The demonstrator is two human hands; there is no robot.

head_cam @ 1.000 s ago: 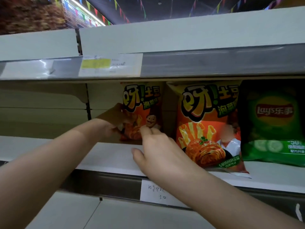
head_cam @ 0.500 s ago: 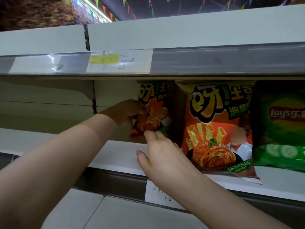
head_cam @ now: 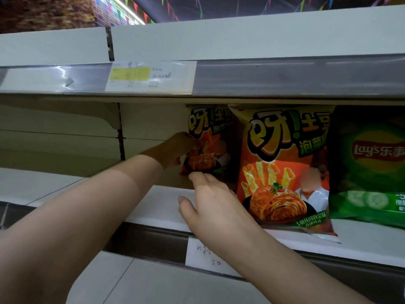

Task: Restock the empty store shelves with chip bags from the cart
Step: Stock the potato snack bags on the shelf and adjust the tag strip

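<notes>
Gripping the left edge of the rear orange chip bag (head_cam: 208,145) with the left hand (head_cam: 175,148), fingers curled round it; bag standing upright, deep on the shelf (head_cam: 153,207). Touching that bag's bottom edge with the right hand (head_cam: 210,200), fingers straight, thumb spread apart. Standing just right of the right hand: a second orange chip bag (head_cam: 282,172), a green Lay's bag (head_cam: 370,167) beyond it.

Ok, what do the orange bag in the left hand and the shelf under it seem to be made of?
The orange bag looks like thin printed plastic film, fairly glossy; it crumples where the left hand grips its edge. The shelf is probably painted sheet metal, matte off-white, flat with a thin straight front lip; it could be coated board.
</notes>
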